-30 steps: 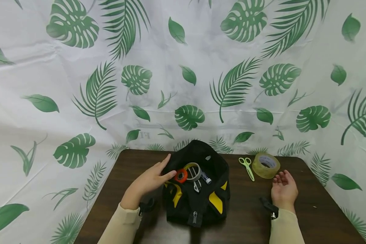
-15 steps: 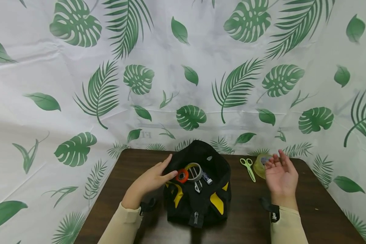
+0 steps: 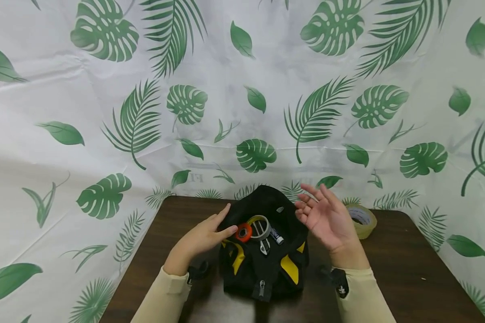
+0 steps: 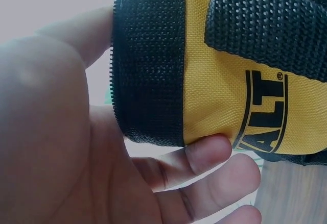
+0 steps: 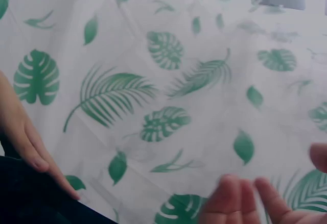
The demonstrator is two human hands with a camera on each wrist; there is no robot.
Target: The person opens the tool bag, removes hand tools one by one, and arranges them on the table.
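Note:
A black and yellow tool bag (image 3: 262, 273) stands unzipped on the table, its mouth facing me. Inside lie an orange roll of tape (image 3: 244, 232), a grey tape roll (image 3: 265, 234), a blue-and-white tube (image 3: 276, 236) and a small white-edged tool (image 3: 264, 246). My left hand (image 3: 200, 240) holds the bag's left rim, thumb over the opening and fingers outside; the left wrist view shows fingertips (image 4: 209, 152) against the yellow fabric (image 4: 214, 101). Holding nothing, my right hand (image 3: 327, 220) is raised beside the bag's right rim, palm up with loosely bent fingers.
A large roll of clear packing tape (image 3: 363, 224) sits at the table's back right, partly behind my right hand. Behind the dark wooden table (image 3: 396, 269) hangs a white sheet (image 3: 226, 112) printed with green leaves.
My right hand has risen from beside the packing tape and moved left to the bag's right rim, now covering the green scissors. My left hand keeps its place on the bag.

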